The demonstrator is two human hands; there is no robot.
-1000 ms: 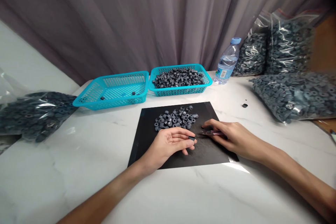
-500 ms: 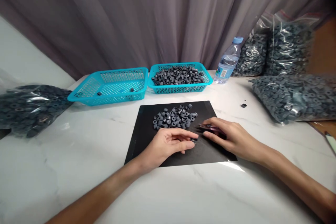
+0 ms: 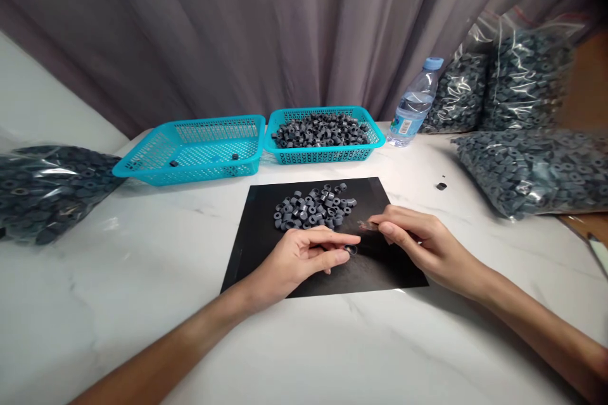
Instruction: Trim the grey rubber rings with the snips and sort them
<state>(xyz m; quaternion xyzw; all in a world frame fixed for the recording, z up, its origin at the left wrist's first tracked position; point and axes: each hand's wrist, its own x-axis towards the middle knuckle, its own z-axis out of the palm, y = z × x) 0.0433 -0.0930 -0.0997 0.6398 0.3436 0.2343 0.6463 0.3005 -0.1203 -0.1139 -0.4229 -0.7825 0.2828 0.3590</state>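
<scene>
A: Left hand first. What is held?

B: A small dark hollow piece (image 3: 351, 250) is pinched at the fingertips of the left hand (image 3: 304, 257), over the black mat (image 3: 375, 273). One open end is shown; what lies inside is too small to be made out.

A: And the right hand (image 3: 425, 234)?

B: A slim tool (image 3: 372, 225) is gripped between thumb and fingers. Its tip is pointed leftward, near the piece but apart from it. Blurred; the kind of tool cannot be told.

A: Anything else on the mat?

B: A loose pile of grey pieces (image 3: 311, 207), short and hollow, is heaped on the far half, just beyond the left hand.

A: Behind the mat?

B: Two blue baskets are set side by side. In the left basket (image 3: 204, 176) two dark pieces are seen; the right basket (image 3: 327, 155) is heaped with them.

A: Right side of the table (image 3: 285, 354)?

B: One stray piece (image 3: 441, 186) is noted on the white top. A water bottle (image 3: 412, 104) is stood upright beside the right basket. Beyond it, two upright bags (image 3: 527, 85) and a lying bag (image 3: 541, 171) are filled with similar pieces.
</scene>
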